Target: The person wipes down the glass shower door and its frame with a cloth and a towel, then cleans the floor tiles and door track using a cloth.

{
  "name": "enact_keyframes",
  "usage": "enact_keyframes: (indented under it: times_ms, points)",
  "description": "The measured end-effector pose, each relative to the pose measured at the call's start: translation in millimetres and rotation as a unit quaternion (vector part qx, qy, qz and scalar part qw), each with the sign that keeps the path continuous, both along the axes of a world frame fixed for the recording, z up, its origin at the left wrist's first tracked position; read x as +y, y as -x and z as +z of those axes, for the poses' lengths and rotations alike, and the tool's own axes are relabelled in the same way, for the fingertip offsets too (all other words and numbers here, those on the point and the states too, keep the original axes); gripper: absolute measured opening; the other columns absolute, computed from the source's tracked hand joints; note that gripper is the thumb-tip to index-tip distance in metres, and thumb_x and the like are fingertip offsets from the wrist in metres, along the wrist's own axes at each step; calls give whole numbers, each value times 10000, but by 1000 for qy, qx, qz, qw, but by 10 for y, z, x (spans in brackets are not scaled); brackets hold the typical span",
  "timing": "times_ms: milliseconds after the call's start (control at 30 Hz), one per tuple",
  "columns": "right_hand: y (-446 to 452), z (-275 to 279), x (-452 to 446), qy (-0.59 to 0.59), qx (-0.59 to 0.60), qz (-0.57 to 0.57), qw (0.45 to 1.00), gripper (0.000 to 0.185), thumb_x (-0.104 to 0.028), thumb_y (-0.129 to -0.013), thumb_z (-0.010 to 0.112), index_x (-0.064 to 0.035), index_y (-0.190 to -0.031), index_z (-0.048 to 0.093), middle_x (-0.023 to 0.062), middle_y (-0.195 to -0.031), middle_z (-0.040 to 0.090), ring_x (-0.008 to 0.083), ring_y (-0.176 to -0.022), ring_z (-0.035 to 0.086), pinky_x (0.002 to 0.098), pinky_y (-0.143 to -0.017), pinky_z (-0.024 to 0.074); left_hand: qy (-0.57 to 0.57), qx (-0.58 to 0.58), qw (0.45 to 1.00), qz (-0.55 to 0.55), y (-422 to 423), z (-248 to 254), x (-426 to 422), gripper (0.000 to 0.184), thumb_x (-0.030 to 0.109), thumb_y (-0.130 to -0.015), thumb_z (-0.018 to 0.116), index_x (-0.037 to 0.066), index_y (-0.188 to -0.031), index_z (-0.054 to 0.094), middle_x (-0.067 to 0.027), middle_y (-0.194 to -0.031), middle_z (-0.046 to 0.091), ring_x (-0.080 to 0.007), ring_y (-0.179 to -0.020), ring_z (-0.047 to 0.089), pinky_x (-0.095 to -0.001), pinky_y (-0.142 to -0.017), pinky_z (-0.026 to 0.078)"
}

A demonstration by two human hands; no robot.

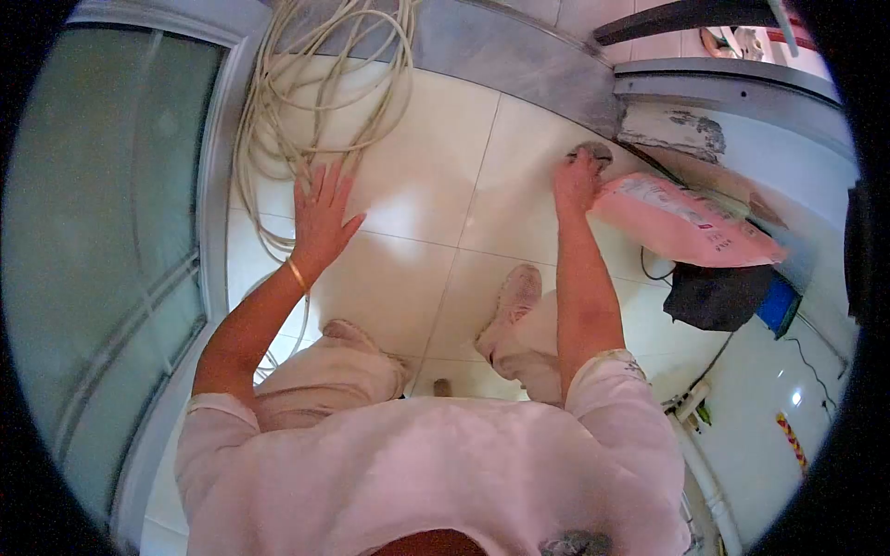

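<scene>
My left hand has its fingers stretched out over the pale floor tiles. Its fingertips reach the lower end of a loose coil of cream-coloured hose or cable, and I cannot tell whether they press on it. A band circles that wrist. My right hand is closed round a dark grey, rounded pad-like thing, which rests low at the floor's edge by the grey sill. The hand covers part of it, so its exact kind is unclear. Close beside this hand lies a pink printed bag.
On the left stands a framed glass door. To the right are a black cloth or bag, a blue box and white pipes. A grey stone sill runs across the front. A small brown object lies between my feet.
</scene>
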State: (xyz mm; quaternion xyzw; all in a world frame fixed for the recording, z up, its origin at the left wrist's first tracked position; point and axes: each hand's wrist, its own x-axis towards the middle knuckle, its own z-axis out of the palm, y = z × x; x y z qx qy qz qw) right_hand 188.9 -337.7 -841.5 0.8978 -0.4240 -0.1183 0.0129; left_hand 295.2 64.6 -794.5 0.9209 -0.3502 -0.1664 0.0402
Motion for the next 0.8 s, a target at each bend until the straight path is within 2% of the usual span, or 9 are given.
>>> enact_keyframes:
  times_ms: [33, 100, 200, 267, 367, 467, 533, 667, 800]
  points:
    - [-101, 115, 194, -27, 73, -3, 997, 329, -197, -793, 529, -37, -1080, 552, 187, -1142, 531, 341, -1017, 523, 435, -875, 415, -11, 14, 1000, -5, 91, -4, 63, 691, 372, -779, 629, 70, -1339, 358, -136, -1427, 283, -318, -1330, 237, -585, -1040, 165]
    - [110, -699, 473, -38, -131, 188, 973, 295, -143, -773, 519, -49, -1048, 570, 183, -1112, 541, 332, -1017, 514, 434, -850, 422, -11, 41, 999, -19, 300, -66, 153, 656, 353, -791, 616, 73, -1331, 371, -129, -1414, 308, -301, -1331, 243, -582, -1044, 161]
    - [230, -64, 1718, -12, -201, 281, 938, 306, -61, -676, 585, -74, -979, 547, 147, -1103, 468, 373, -984, 471, 466, -788, 433, -33, 73, 995, -59, 311, -39, 140, 612, 345, -811, 583, 64, -1318, 388, -127, -1395, 341, -281, -1328, 256, -586, -1047, 152]
    - [529, 60, 1761, -92, -226, 269, 932, 338, -62, -649, 609, -76, -978, 531, 135, -1098, 460, 384, -971, 463, 485, -780, 427, -54, 85, 991, -86, 342, -14, 128, 592, 348, -823, 558, 53, -1310, 397, -124, -1386, 356, -269, -1323, 269, -589, -1049, 146]
    - [771, 121, 1529, -172, -70, 120, 975, 344, -49, -644, 610, -76, -976, 524, 131, -1090, 466, 375, -957, 468, 486, -784, 421, -82, 64, 988, -112, 312, -84, 185, 575, 350, -834, 529, 37, -1300, 406, -115, -1382, 367, -257, -1314, 287, -592, -1053, 137]
    - [340, 132, 1225, -114, -220, 71, 966, 344, -54, -654, 608, -95, -986, 526, 128, -1118, 458, 361, -971, 463, 486, -778, 427, -113, 52, 982, -141, 297, -119, 180, 568, 345, -830, 526, 32, -1292, 419, -106, -1383, 367, -250, -1310, 292, -598, -1052, 133]
    - [-129, 255, 1175, -103, -258, 122, 953, 344, -54, -664, 605, -103, -995, 527, 128, -1147, 468, 363, -1021, 457, 479, -812, 431, -149, 61, 975, -153, 294, -10, 119, 562, 339, -823, 534, 39, -1287, 429, -100, -1387, 365, -242, -1313, 288, -604, -1049, 135]
    - [-357, 110, 1229, -93, -184, 219, 954, 328, -52, -688, 599, -83, -1006, 529, 136, -1224, 469, 376, -1151, 407, 469, -912, 397, -148, 24, 977, -153, 312, -35, 150, 558, 346, -820, 534, 52, -1285, 441, -93, -1402, 351, -234, -1327, 262, -621, -1043, 127]
    - [498, -78, 1118, -70, -130, 70, 987, 313, -80, -691, 604, -75, -997, 537, 161, -1192, 479, 367, -1108, 435, 465, -906, 392, -166, 28, 974, -154, 351, -3, 175, 562, 359, -818, 534, 69, -1290, 443, -81, -1412, 342, -225, -1341, 236, -627, -1043, 111]
